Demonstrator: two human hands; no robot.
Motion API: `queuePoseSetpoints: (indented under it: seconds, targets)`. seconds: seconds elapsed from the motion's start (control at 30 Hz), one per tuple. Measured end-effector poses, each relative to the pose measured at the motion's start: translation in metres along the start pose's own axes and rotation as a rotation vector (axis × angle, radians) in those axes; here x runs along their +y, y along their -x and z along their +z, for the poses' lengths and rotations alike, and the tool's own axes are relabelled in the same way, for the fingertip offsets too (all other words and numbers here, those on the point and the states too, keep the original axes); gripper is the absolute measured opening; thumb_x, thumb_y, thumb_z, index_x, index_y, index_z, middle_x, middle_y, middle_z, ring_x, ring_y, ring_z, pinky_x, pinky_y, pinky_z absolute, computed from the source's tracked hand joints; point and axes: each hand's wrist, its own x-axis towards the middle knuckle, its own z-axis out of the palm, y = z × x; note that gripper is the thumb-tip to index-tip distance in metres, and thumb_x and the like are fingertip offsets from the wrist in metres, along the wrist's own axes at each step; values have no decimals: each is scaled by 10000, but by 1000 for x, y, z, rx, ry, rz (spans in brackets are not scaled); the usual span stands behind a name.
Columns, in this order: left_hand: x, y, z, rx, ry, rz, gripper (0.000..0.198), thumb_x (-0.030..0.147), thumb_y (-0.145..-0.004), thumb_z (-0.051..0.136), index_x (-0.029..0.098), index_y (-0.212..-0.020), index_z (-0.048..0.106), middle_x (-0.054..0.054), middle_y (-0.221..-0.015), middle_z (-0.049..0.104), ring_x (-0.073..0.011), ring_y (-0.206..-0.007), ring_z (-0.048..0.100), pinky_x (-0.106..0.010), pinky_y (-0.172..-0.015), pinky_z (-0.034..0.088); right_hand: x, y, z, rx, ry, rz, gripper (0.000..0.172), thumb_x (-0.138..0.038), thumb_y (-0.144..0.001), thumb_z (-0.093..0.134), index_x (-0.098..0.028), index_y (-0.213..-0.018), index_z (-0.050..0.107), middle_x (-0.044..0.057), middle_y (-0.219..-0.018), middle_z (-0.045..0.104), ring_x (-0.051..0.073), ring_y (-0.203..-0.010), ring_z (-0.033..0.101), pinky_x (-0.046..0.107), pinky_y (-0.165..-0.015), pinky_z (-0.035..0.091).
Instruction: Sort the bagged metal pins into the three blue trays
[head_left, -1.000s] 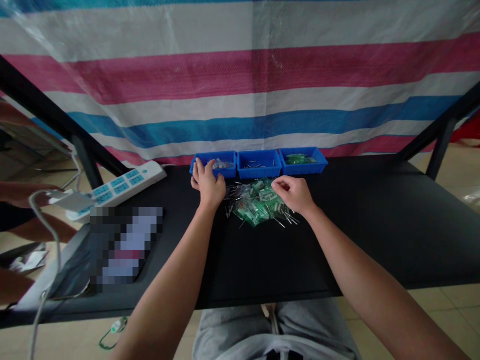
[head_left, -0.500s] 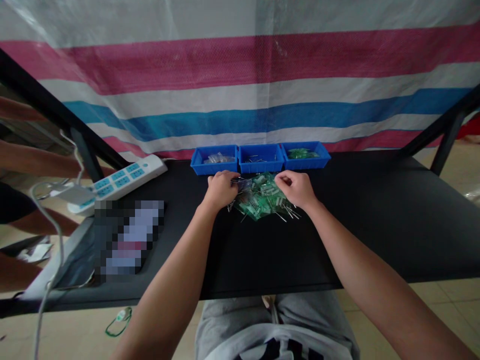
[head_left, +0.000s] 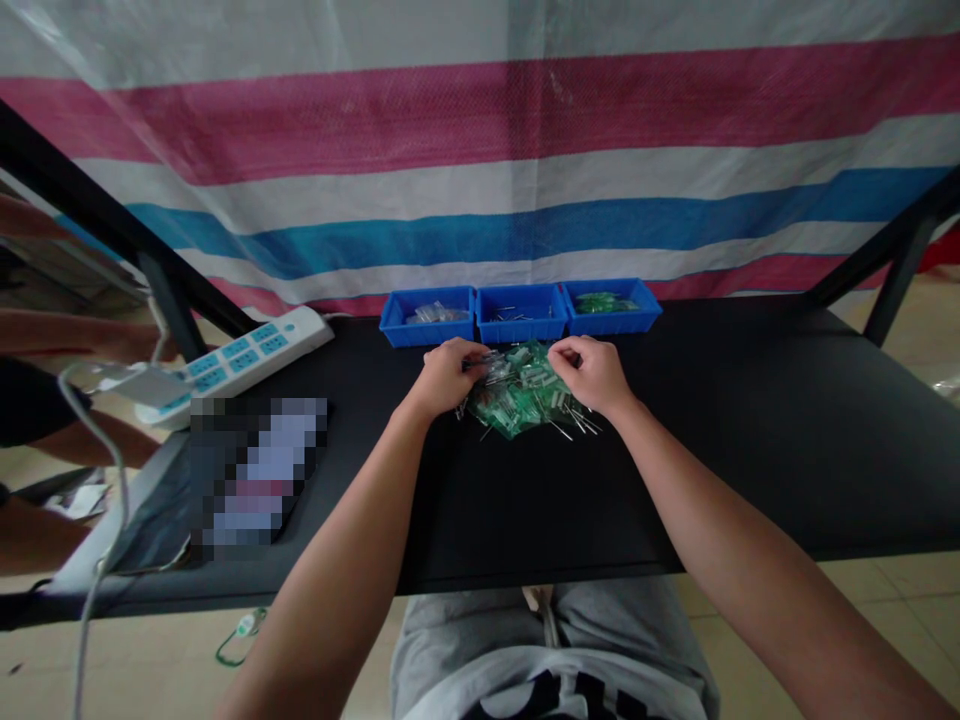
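A loose pile of green pieces, clear pieces and thin metal pins [head_left: 525, 400] lies on the black table between my two hands. My left hand [head_left: 448, 375] is at the pile's left edge with its fingers curled in; clear pieces and pins show at its fingertips, but what it grips is not plain. Over the pile's right edge, my right hand [head_left: 594, 372] is closed in a pinch, and anything in it is too small to name. Behind the pile stand three blue trays: the left tray [head_left: 427, 334] with clear pieces, the middle tray [head_left: 521, 329] with metal pins, the right tray [head_left: 615, 322] with green pieces.
A white power strip [head_left: 240, 362] with a plugged-in adapter and cable lies at the table's left. Nearer me is a pixelated phone-like object [head_left: 274, 470]. Another person's arms [head_left: 67, 335] show at the far left. A striped sheet [head_left: 480, 130] hangs behind the table.
My left hand has shifted slightly to the right over the pile's edge. My right hand stays almost still, pinched. The other person's arms at the left have moved.
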Motion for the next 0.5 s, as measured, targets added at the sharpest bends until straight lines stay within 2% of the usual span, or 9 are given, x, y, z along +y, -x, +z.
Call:
queuePoseSetpoints:
  seconds: [0.1, 0.2, 0.3, 0.4, 0.5]
  targets:
    - [6, 0, 3, 118, 122, 30, 204, 227, -742, 617, 197, -923, 706, -41, -814, 672, -175, -740, 623, -308, -706, 505, -5, 0, -2, -8, -17, -15, 167, -298, -812, 587, -199, -784, 718, 41, -713, 700, 178, -675, 613, 305, -690, 481]
    - [24, 3, 8, 288, 169, 108, 158, 240, -777, 616, 190, -898, 704, -29, -789, 651, -147, -698, 597, -276, -656, 500, -12, 1, -3, -78, -59, -57, 270, -366, -826, 609, -211, -1021, 711, 43, -786, 719, 196, -768, 619, 318, -729, 483]
    - [43, 8, 15, 365, 169, 270, 142, 198, -830, 569, 196, -834, 711, -44, -829, 651, -148, -783, 612, -291, -740, 510, -19, 4, -2, -151, -139, -83, 439, -390, -830, 622, -217, -1234, 621, 43, -849, 726, 193, -792, 615, 317, -732, 485]
    - [52, 12, 22, 390, 110, 366, 162, 178, -829, 563, 214, -775, 711, -60, -926, 635, -165, -877, 607, -326, -802, 511, -21, 6, -2, -155, -223, -87, 370, -366, -833, 616, -210, -1165, 667, 69, -962, 716, 179, -788, 620, 305, -696, 491]
    - [51, 13, 25, 424, 63, 344, 165, 208, -808, 600, 218, -938, 701, -92, -1122, 580, -199, -999, 579, -362, -858, 510, -20, 6, -2, -91, -283, -89, 301, -321, -809, 632, -215, -1081, 704, 92, -1105, 683, 209, -935, 633, 303, -700, 505]
